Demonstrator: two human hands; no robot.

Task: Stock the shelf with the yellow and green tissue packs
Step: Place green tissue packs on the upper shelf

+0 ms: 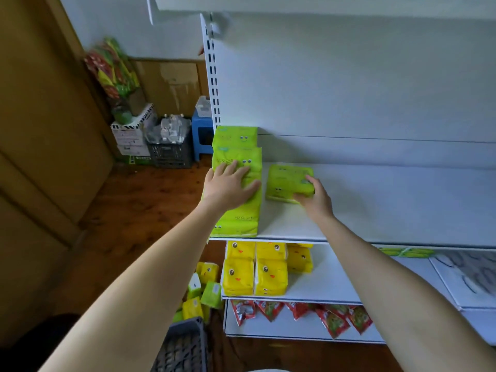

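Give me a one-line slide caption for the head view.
Left hand rests on the green tissue stack; right hand grips another green pack beside it, yellow packs shelved below.

I cannot read the print on the green tissue packs (236, 140), partly under the left hand (228, 185); the grey crate (185, 345) at six o'clock is cropped.

Single pack (289, 183) right of pack row (236, 183), on shelf (389, 205).

Brown wood floor (139, 200), tall wooden door (40, 130) at left, pale wall (128, 22), blue stool (200, 131) in corner
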